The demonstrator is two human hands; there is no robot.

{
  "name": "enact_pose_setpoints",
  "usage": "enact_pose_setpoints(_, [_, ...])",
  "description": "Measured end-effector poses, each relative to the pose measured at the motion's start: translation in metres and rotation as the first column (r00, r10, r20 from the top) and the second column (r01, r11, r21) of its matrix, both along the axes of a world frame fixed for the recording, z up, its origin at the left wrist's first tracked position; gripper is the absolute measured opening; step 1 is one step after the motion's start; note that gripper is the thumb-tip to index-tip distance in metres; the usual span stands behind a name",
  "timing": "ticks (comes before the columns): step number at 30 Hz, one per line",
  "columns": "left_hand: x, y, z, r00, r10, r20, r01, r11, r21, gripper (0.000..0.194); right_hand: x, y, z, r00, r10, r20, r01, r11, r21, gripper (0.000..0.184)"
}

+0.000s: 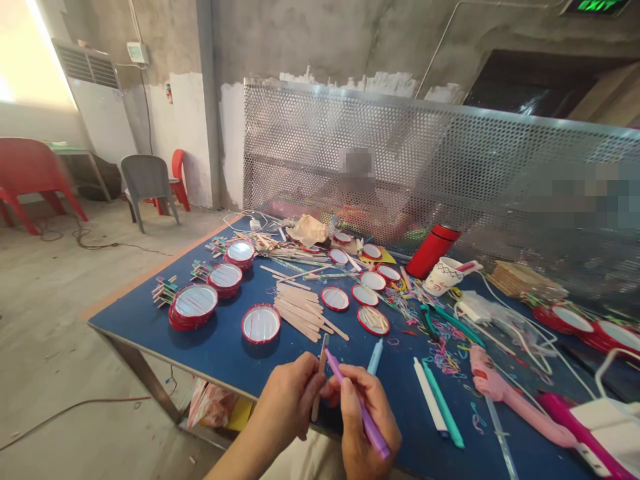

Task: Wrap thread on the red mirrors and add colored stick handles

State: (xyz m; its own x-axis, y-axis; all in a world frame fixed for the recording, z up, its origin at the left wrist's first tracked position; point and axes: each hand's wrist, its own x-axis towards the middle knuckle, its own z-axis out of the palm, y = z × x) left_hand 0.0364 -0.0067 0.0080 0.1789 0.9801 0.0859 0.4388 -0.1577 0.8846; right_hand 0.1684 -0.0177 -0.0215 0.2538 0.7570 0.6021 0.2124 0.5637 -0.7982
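Observation:
My left hand [293,393] is closed round a flat wooden craft stick [323,357], held upright above the table's front edge; its upper end looks greenish. In my right hand [373,407] is a purple marker [336,367], its tip against or very near the top of the stick. A light blue marker [375,357] lies just beyond my right hand. Farther off, a pile of plain craft sticks [300,310] is spread out beside a round, red-rimmed disc [261,324]. White [429,397] and teal [444,403] markers lie to the right.
Red-rimmed disc stacks with coloured sticks [194,304] stand on the blue table [220,353] at left. Rubber bands [445,357], pliers [457,323], a pink glue gun [520,407], a paper cup [445,277] and a red flask [433,250] occupy the right. A perforated metal panel [300,147] borders the back.

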Motion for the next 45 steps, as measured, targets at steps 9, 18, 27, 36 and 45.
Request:
enact_pose_setpoints(9, [-0.001,0.000,-0.005,1.000,0.003,-0.011,-0.003,1.000,0.015,0.020,0.001,0.000,-0.001,1.000,-0.009,-0.011,0.009,1.000,-0.005,0.016])
enact_pose_setpoints(18, [0.000,0.000,-0.004,1.000,-0.003,-0.005,0.003,1.000,0.012,0.020,-0.007,-0.004,0.004,0.993,-0.043,-0.108,0.033,0.996,-0.088,0.021])
enact_pose_setpoints(27, [0.000,0.000,-0.006,1.000,0.006,0.007,-0.006,1.000,0.027,0.023,-0.015,-0.010,0.010,0.985,-0.057,-0.162,0.031,0.987,-0.155,0.020])
enact_pose_setpoints(36, [0.000,-0.001,-0.006,0.999,0.031,-0.018,-0.030,0.999,0.023,0.023,-0.017,-0.013,0.010,0.966,-0.158,-0.205,0.123,0.977,-0.175,0.020])
enact_pose_setpoints(45, [0.000,-0.001,-0.003,0.999,0.040,0.030,-0.041,0.998,0.047,0.023,-0.016,-0.011,0.011,0.983,-0.115,-0.144,0.099,0.988,-0.115,0.020])
